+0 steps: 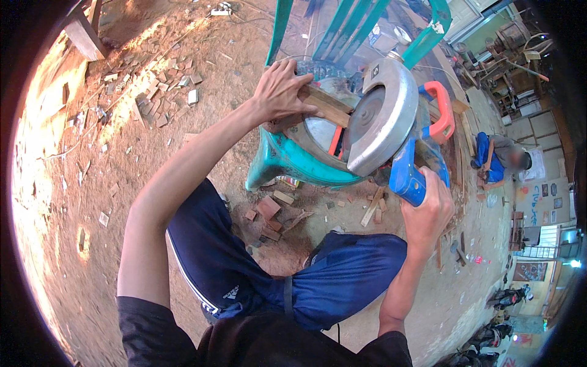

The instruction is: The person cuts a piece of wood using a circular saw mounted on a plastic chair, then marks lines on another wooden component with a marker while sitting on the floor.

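Note:
A miter saw with a round blade (367,114) under a silver guard (397,116) stands on a green plastic chair (299,160) in front of me. My right hand (430,205) is closed around the saw's blue handle (406,174). On the other side, my left hand (284,92) presses a short wooden piece (327,105) against the saw, its fingers bent over the wood. The wood's right end reaches close to the blade. Part of the saw's base is hidden behind the guard and my left hand.
Wood offcuts (268,208) lie on the dirt ground below the chair, with more scraps (162,92) to the left. An orange-red carrying handle (441,113) juts from the saw. Another person (494,160) sits at the right. Motorcycles (510,296) stand at the far right.

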The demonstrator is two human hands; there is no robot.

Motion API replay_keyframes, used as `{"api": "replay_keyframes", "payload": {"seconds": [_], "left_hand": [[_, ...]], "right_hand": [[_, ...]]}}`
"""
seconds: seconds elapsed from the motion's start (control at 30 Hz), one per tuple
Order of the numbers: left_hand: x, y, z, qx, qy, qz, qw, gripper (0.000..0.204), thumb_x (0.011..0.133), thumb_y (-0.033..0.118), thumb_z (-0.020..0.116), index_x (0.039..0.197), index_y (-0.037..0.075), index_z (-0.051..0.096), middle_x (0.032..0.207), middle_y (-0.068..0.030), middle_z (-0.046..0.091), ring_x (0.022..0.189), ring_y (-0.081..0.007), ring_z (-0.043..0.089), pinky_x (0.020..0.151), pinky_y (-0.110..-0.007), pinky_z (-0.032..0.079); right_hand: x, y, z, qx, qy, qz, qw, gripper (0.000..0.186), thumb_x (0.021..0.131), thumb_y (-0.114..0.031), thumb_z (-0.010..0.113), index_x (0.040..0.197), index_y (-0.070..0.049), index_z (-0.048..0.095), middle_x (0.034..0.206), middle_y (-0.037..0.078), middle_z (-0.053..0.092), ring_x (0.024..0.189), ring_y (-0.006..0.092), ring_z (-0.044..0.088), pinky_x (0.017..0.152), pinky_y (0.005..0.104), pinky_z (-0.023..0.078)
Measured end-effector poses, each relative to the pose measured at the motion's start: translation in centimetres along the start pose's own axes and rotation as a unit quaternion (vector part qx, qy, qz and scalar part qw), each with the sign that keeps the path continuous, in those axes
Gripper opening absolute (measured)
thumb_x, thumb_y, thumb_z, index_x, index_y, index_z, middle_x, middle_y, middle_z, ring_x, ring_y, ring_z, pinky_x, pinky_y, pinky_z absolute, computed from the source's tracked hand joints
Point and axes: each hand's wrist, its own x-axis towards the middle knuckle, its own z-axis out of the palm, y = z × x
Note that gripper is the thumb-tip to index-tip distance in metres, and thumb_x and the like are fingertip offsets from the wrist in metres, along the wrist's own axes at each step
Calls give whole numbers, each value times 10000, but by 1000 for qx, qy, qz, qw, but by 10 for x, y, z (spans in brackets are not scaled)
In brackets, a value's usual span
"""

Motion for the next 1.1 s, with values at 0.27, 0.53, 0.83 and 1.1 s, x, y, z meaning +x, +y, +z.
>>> {"api": "replay_keyframes", "payload": {"seconds": [0.27,0.53,0.83,1.1], "left_hand": [[0,0,-3,10,4,-1,1000,848,659,840,697,1165,161,720,1089,-180,570,1110,-336,562,978,-449,444],[1,1,-6,0,4,6,1000,897,645,825,732,1219,136,723,1071,-175,546,1060,-326,562,918,-436,445],[1,-1,-5,8,-3,7,1000,912,659,832,716,1241,130,713,1078,-179,546,1048,-331,566,918,-433,445],[1,-3,-1,17,0,10,1000,919,663,829,715,1253,125,701,1118,-192,548,1057,-338,573,937,-440,450]], "right_hand": [[-2,-1,0,-10,-23,21,999,514,627,11,840,1110,-31,668,974,173,716,902,386,695,798,481,535],[-3,-2,2,-15,14,-10,1000,529,603,29,826,1096,-54,655,896,147,682,839,360,677,758,471,521],[-4,-1,4,0,10,-14,1000,553,582,55,810,1102,-48,651,899,151,682,843,368,678,762,477,520],[-5,-2,5,-5,18,-20,1000,530,598,50,808,1093,-51,650,897,143,685,840,365,681,759,476,521]]}}
